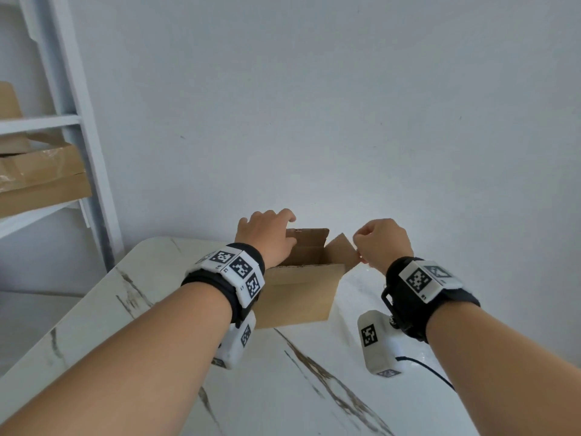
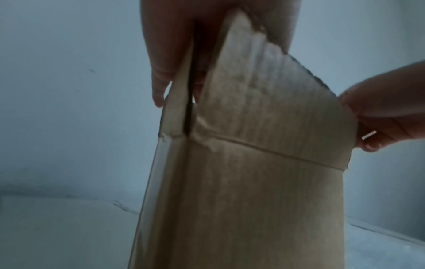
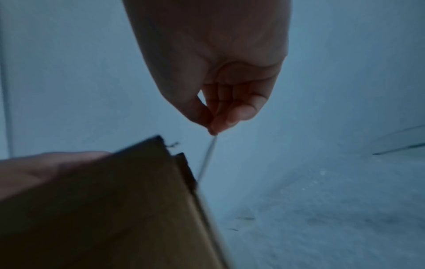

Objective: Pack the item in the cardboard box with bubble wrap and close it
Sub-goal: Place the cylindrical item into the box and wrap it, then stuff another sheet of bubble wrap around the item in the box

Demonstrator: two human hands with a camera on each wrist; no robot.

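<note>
A small brown cardboard box (image 1: pixel 298 294) stands on the white marble table (image 1: pixel 283 388) with its top flaps up. My left hand (image 1: pixel 283 228) grips the left flap from above, thumb lying over the cardboard. In the left wrist view its fingers (image 2: pixel 158 81) hang down the flap's outer face. My right hand (image 1: pixel 358 250) pinches the outer edge of the right flap (image 1: pixel 341 250), which leans outward. The right wrist view shows that pinch (image 3: pixel 212 130) on the flap seen edge-on. The box's inside is hidden; no item or bubble wrap shows.
A white shelf unit (image 1: pixel 78 152) stands at the left with flat cardboard boxes (image 1: pixel 41 174) on it. A bare white wall lies close behind the table. A black cable (image 1: pixel 434 372) trails on the table near my right forearm.
</note>
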